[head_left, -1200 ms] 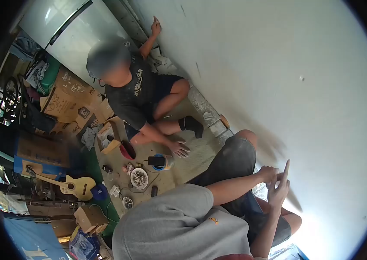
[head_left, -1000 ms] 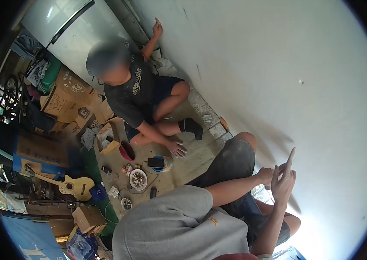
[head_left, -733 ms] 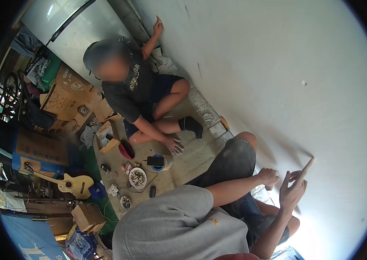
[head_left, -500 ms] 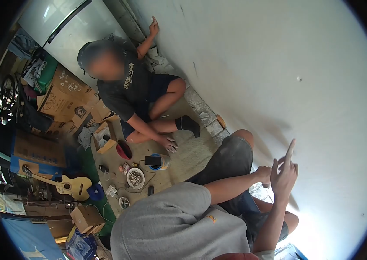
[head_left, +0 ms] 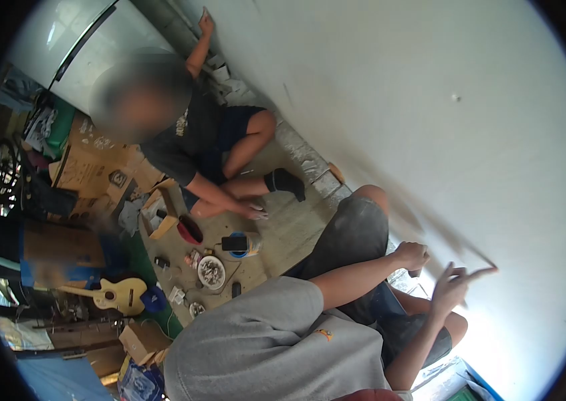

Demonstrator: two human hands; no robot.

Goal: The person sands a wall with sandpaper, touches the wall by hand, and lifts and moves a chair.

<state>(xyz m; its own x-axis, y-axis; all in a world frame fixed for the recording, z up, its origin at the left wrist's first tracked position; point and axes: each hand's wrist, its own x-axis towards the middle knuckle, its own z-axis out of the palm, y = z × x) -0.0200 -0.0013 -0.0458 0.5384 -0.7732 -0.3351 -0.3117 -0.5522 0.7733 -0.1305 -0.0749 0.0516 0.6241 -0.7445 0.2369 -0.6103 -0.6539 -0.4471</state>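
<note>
My left hand (head_left: 411,257) is closed in a fist above my bent legs, near the foot of the pale wall (head_left: 390,93); whatever it may hold is too small to make out. Lower and further right, my right hand (head_left: 451,289) holds nothing. Its index finger is stretched out and its tip meets its shadow at the wall surface, while the other fingers are partly bent and apart. Grey cloth of my shirt (head_left: 263,341) fills the bottom.
Another person (head_left: 182,144) in dark clothes sits beside the wall, one hand raised against it, the other low over the floor. A phone (head_left: 235,243) rests on a tub, near a bowl of butts (head_left: 211,273). A guitar (head_left: 122,296), boxes and a fridge (head_left: 112,53) stand left.
My right index finger has swung from pointing up to pointing right, to the wall. My left hand stays closed. The other person leans further left, and the view has shifted slightly.
</note>
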